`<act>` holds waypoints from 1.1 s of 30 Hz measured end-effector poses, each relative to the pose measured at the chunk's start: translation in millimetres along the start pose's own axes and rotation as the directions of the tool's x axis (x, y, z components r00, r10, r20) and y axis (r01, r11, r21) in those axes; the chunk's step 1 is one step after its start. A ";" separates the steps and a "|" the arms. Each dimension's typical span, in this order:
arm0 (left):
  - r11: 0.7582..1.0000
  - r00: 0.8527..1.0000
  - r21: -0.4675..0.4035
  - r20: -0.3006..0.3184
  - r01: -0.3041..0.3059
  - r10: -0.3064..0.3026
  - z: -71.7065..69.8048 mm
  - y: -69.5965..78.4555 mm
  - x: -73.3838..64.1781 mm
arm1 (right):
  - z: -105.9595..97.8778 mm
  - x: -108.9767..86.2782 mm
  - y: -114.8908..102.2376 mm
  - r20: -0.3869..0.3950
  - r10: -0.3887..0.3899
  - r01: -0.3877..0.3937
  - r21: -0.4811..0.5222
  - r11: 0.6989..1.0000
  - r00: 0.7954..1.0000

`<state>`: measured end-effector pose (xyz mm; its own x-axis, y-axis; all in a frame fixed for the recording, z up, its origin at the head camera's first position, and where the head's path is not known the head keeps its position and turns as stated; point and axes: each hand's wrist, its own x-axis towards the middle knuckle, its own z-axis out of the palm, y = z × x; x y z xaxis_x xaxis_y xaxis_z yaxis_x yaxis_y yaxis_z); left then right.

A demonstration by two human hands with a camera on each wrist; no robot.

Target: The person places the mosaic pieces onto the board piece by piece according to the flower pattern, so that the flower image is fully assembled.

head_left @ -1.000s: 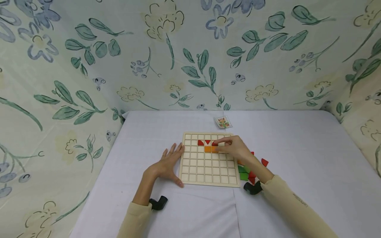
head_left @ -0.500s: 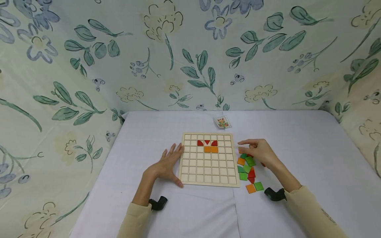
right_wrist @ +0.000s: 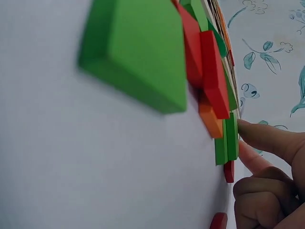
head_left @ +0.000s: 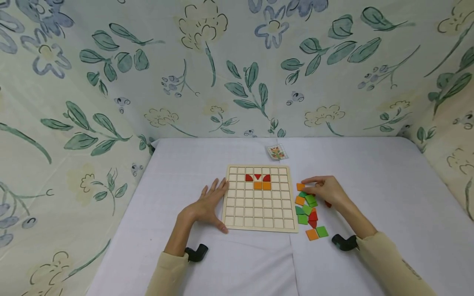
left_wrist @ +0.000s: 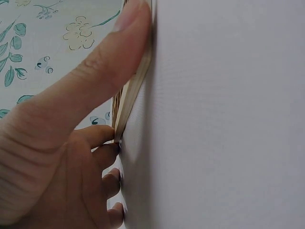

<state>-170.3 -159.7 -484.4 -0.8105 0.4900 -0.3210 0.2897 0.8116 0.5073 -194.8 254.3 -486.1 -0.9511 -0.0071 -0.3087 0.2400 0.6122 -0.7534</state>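
In the head view a wooden grid board (head_left: 244, 222) lies on the table. Red pieces, a quarter-circle (head_left: 249, 178), a triangle (head_left: 257, 176) and a second quarter-circle (head_left: 266, 178), sit in one row above two orange squares (head_left: 262, 186). Spread fingers of my left hand (head_left: 203, 207) rest along the board's left edge, thumb by the near corner. My right hand (head_left: 327, 191) reaches over the pile of loose pieces, with index finger and thumb parted at the right side of an orange square piece (head_left: 300, 187). In the right wrist view its other fingers (right_wrist: 259, 195) are curled.
Several loose green (head_left: 322, 232), orange (head_left: 312, 234) and red (head_left: 313, 216) pieces lie right of the board, some overlapping. A small pattern card (head_left: 277, 152) lies beyond the board. A floral cloth (head_left: 222, 102) hangs behind the table.
My right hand let go of the right red quarter-circle in the board and moved right to the loose pieces, then drew slightly back from the board. My left hand stayed put.
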 end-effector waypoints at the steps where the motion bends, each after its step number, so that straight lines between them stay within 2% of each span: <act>1: 1.000 1.000 0.001 -0.001 0.001 -0.001 0.0 -0.2 0.0 | 1.1 1.4 -0.4 0.000 0.009 -0.009 -0.004 1.000 1.000; 9: 1.000 1.000 0.002 -0.001 0.003 -0.003 0.6 0.2 0.3 | 5.3 7.7 -4.5 0.000 0.042 -0.042 -0.024 0.999 0.999; 19: 1.000 1.000 -0.005 -0.003 0.002 -0.002 -0.6 1.9 -0.8 | 3.5 13.3 -6.2 -0.010 -0.005 0.005 -0.015 1.000 1.000; 26: 1.000 1.000 -0.005 -0.004 0.000 0.000 -0.8 2.2 -0.9 | -2.7 10.9 -4.5 -0.010 0.041 -0.042 -0.019 0.999 0.999; 33: 1.000 1.000 -0.010 -0.010 -0.003 0.003 -0.5 1.6 -1.1 | -1.8 12.5 -3.8 -0.004 0.025 -0.025 -0.011 1.000 1.000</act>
<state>-169.1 -159.1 -482.8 -0.8146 0.4890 -0.3119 0.2869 0.8071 0.5160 -208.0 253.2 -486.1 -0.9458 0.0112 -0.3247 0.2611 0.6211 -0.7390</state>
